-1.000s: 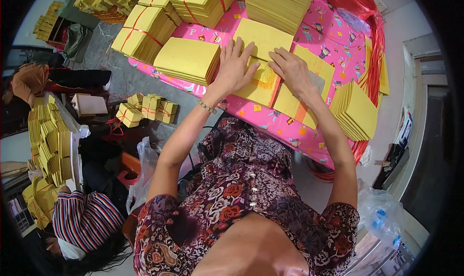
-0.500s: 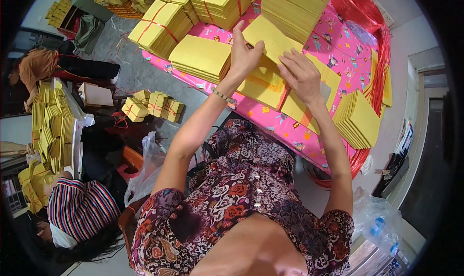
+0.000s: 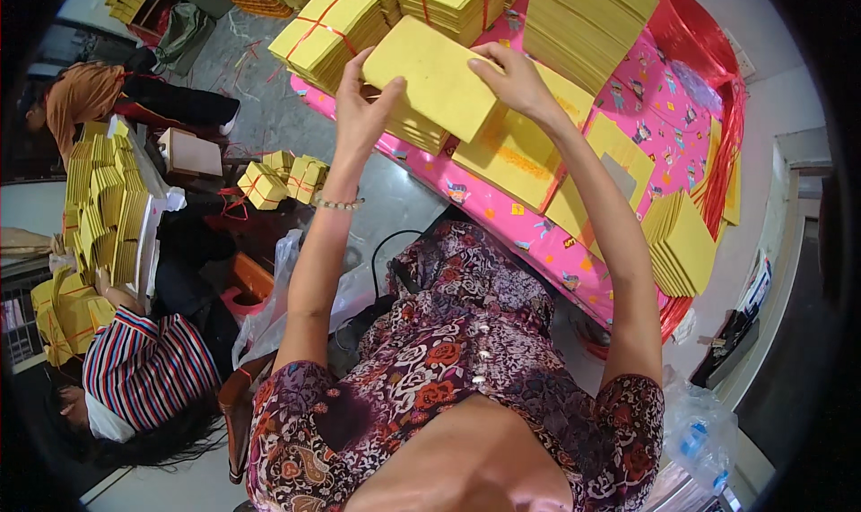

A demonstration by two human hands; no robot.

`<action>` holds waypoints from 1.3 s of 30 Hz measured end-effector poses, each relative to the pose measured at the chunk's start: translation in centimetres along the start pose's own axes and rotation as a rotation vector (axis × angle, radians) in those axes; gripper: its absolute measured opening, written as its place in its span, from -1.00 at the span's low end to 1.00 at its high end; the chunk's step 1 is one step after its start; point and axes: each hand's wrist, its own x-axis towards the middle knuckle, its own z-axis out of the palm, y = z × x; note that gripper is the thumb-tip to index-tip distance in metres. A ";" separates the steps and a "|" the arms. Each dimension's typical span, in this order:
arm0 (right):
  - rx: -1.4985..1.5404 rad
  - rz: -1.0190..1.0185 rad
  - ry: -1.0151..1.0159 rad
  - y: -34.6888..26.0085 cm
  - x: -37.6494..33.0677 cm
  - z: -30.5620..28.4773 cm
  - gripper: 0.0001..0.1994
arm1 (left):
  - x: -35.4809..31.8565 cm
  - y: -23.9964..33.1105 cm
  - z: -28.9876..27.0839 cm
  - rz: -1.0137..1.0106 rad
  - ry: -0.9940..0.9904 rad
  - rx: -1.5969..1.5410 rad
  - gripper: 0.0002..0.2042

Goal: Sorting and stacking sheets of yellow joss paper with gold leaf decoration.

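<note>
A yellow folded paper sheet [image 3: 435, 74] is tilted above a low stack of yellow paper [image 3: 415, 128] on the table. My left hand [image 3: 363, 108] grips its left end, thumb on top and fingers at the edge. At its right end, my right hand [image 3: 518, 80] pinches the sheet, thumb on its upper face. Below my right hand lies flat yellow paper [image 3: 507, 167] with an orange smeared patch. Further right is another yellow piece with a grey rectangle [image 3: 619, 178]. Whether the held paper is one layer or several, I cannot tell.
Bundles of yellow paper tied with red string [image 3: 327, 32] and a tall yellow stack [image 3: 587, 28] stand at the back of the pink patterned table [image 3: 619, 122]. Fanned yellow paper [image 3: 679, 243] sits at right, near red strands [image 3: 722, 153]. Two people work at left.
Both hands have carried the yellow sheet left, from over the orange-smeared paper to above the low stack. The view has shifted slightly, and the striped-shirt person's arm now reaches up.
</note>
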 end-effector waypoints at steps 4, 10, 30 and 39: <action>-0.007 0.048 -0.100 1.9 3.3 3.1 -0.61 | 0.6 -2.0 -2.3 0.014 0.059 0.174 -0.41; -0.046 0.156 -0.219 1.8 3.8 5.3 -0.53 | 0.2 -5.8 -3.7 -0.041 0.095 0.266 -0.41; -0.305 0.046 -0.164 2.0 3.2 6.7 -0.57 | -0.8 -10.2 -2.2 0.179 0.252 0.526 -0.37; -0.587 -0.116 0.062 1.2 0.4 5.8 -0.62 | -0.9 -9.9 -2.6 0.264 0.176 0.615 -0.51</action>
